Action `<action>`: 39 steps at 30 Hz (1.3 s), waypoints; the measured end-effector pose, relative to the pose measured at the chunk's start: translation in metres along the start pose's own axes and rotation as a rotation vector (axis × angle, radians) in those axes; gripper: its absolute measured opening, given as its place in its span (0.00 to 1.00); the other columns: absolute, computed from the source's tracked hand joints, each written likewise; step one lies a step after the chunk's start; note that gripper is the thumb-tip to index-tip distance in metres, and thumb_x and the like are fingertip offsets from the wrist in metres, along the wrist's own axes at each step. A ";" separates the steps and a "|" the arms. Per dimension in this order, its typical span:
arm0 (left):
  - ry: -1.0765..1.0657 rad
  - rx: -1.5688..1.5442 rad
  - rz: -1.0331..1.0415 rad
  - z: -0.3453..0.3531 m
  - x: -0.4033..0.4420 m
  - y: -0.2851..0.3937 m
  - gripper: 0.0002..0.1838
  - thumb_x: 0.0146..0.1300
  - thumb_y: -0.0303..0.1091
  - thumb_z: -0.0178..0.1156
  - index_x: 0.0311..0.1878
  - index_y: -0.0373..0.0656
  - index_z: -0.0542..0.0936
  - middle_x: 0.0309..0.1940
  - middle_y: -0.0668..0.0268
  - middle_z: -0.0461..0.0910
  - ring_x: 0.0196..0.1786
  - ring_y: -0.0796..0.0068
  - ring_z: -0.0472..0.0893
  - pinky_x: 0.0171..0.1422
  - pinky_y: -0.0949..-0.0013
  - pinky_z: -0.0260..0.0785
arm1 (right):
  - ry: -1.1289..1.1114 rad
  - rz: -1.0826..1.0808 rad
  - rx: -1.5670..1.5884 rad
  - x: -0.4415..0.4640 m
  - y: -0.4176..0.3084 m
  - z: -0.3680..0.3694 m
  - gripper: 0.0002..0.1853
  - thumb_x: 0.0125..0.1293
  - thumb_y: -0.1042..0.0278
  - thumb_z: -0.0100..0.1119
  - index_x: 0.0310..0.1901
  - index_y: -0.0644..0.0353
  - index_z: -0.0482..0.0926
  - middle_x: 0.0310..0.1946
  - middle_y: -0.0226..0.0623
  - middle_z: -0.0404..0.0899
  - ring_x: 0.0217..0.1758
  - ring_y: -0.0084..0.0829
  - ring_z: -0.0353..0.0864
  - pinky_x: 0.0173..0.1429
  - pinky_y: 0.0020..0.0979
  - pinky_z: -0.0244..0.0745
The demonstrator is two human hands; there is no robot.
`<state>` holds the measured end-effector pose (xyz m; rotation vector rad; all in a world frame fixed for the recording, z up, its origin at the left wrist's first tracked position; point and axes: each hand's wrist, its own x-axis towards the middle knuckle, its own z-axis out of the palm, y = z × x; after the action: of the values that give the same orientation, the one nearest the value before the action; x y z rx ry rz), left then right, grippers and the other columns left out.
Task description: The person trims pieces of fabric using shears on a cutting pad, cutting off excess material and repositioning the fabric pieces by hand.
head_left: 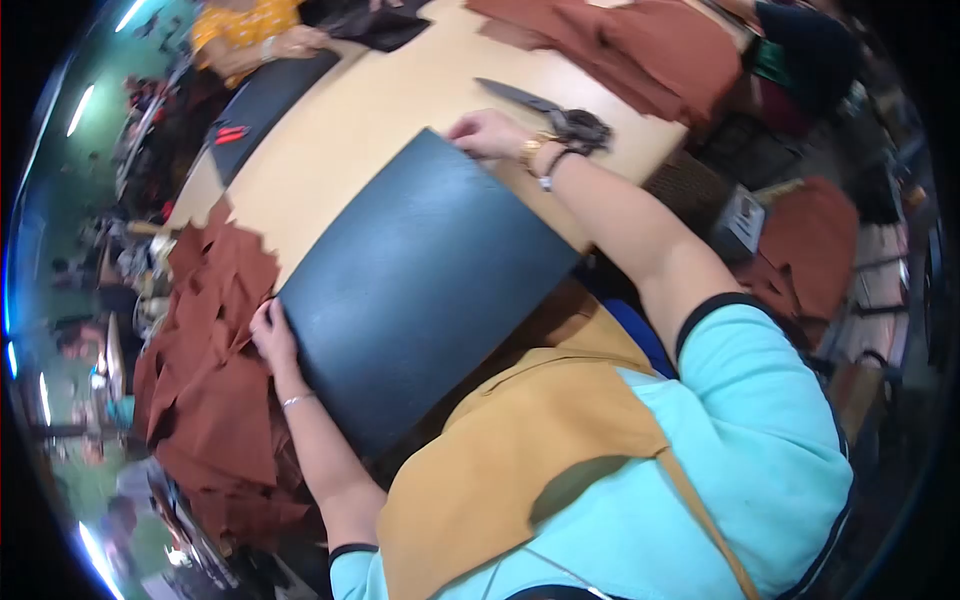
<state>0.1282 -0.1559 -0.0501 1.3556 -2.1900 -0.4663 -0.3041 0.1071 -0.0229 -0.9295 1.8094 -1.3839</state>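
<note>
A large, smooth, dark blue-green sheet [420, 270] lies between my two hands, its near part reaching past the table edge over my tan apron. My left hand [272, 338] grips its left edge, fingers on the far side partly hidden. At the far right corner, my right hand [490, 135] has thumb and fingers pinched on the sheet's edge. Just beyond that hand, a long-bladed cutting tool [545, 108] with a dark wrapped handle lies on the pale table [390, 95].
Brown leather pieces [215, 370] hang in a pile at the left. More brown leather [640, 50] is heaped at the far right. Across the table, a person in a yellow top [245, 40] rests a hand near a dark sheet [265, 115] holding a red tool [230, 133].
</note>
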 end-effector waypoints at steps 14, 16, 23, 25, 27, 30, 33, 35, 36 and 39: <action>-0.122 0.073 0.028 -0.009 0.004 0.006 0.30 0.68 0.56 0.51 0.59 0.37 0.76 0.59 0.50 0.73 0.62 0.55 0.72 0.67 0.59 0.62 | 0.781 0.279 -1.307 -0.346 0.072 -0.195 0.15 0.54 0.53 0.64 0.41 0.50 0.84 0.42 0.33 0.82 0.50 0.41 0.79 0.53 0.47 0.73; -0.113 0.066 0.083 -0.011 -0.001 0.007 0.29 0.69 0.53 0.52 0.60 0.36 0.75 0.60 0.50 0.73 0.63 0.55 0.71 0.68 0.58 0.61 | 0.852 0.768 -1.512 -0.408 0.095 -0.220 0.23 0.49 0.51 0.68 0.47 0.49 0.81 0.61 0.36 0.69 0.70 0.41 0.61 0.64 0.75 0.49; 0.076 0.088 0.457 -0.030 -0.059 0.037 0.26 0.67 0.41 0.60 0.62 0.35 0.70 0.63 0.47 0.67 0.67 0.51 0.65 0.72 0.55 0.57 | 1.341 1.067 -0.994 -0.452 0.049 -0.262 0.15 0.65 0.62 0.48 0.46 0.57 0.81 0.50 0.42 0.82 0.56 0.42 0.78 0.67 0.55 0.61; 0.021 -0.083 0.382 -0.038 -0.093 0.073 0.25 0.66 0.39 0.60 0.62 0.35 0.70 0.65 0.47 0.64 0.68 0.50 0.63 0.72 0.54 0.55 | 1.760 0.314 -0.706 -0.433 0.081 -0.320 0.17 0.67 0.64 0.49 0.53 0.64 0.75 0.49 0.48 0.80 0.52 0.43 0.79 0.58 0.40 0.71; -0.039 -0.073 0.383 -0.040 -0.118 0.093 0.24 0.66 0.36 0.60 0.62 0.36 0.70 0.66 0.47 0.63 0.69 0.51 0.62 0.73 0.55 0.53 | 2.106 -0.135 -0.153 -0.382 0.047 -0.329 0.20 0.69 0.61 0.49 0.56 0.67 0.72 0.49 0.48 0.80 0.50 0.43 0.80 0.57 0.41 0.72; -0.095 -0.107 0.317 -0.027 -0.140 0.116 0.24 0.63 0.37 0.61 0.61 0.39 0.72 0.65 0.47 0.65 0.68 0.50 0.64 0.72 0.55 0.53 | 1.796 -0.600 0.281 -0.263 -0.053 -0.256 0.12 0.68 0.67 0.50 0.48 0.65 0.74 0.40 0.37 0.78 0.34 0.29 0.78 0.41 0.27 0.76; -0.100 -0.032 0.295 -0.026 -0.141 0.114 0.26 0.61 0.42 0.62 0.60 0.40 0.73 0.65 0.48 0.67 0.65 0.49 0.67 0.70 0.55 0.54 | 1.182 -0.473 0.441 -0.159 -0.075 -0.165 0.11 0.69 0.69 0.48 0.48 0.63 0.75 0.42 0.34 0.77 0.37 0.25 0.77 0.44 0.25 0.75; -0.061 -0.072 0.283 -0.023 -0.143 0.110 0.26 0.61 0.43 0.61 0.60 0.41 0.73 0.65 0.49 0.67 0.65 0.50 0.68 0.70 0.55 0.54 | 0.387 -0.430 0.132 -0.129 -0.081 -0.067 0.11 0.72 0.70 0.45 0.49 0.62 0.75 0.42 0.31 0.78 0.41 0.23 0.76 0.48 0.26 0.73; -0.033 -0.083 0.308 -0.021 -0.142 0.105 0.27 0.61 0.43 0.61 0.61 0.41 0.72 0.66 0.50 0.66 0.65 0.50 0.68 0.70 0.54 0.54 | 0.009 -0.474 -0.002 -0.128 -0.088 -0.024 0.11 0.73 0.70 0.44 0.49 0.61 0.76 0.41 0.30 0.78 0.43 0.22 0.75 0.50 0.26 0.72; -0.012 -0.133 0.322 -0.024 -0.144 0.107 0.32 0.60 0.41 0.63 0.65 0.39 0.67 0.66 0.48 0.65 0.67 0.48 0.66 0.71 0.54 0.56 | -0.526 -0.371 0.164 -0.145 -0.081 0.065 0.10 0.75 0.70 0.43 0.48 0.61 0.76 0.40 0.26 0.77 0.44 0.18 0.74 0.51 0.23 0.71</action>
<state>0.1185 0.0199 -0.0089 0.9114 -2.2865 -0.4871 -0.1621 0.1825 0.0547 -1.4309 1.1531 -1.3139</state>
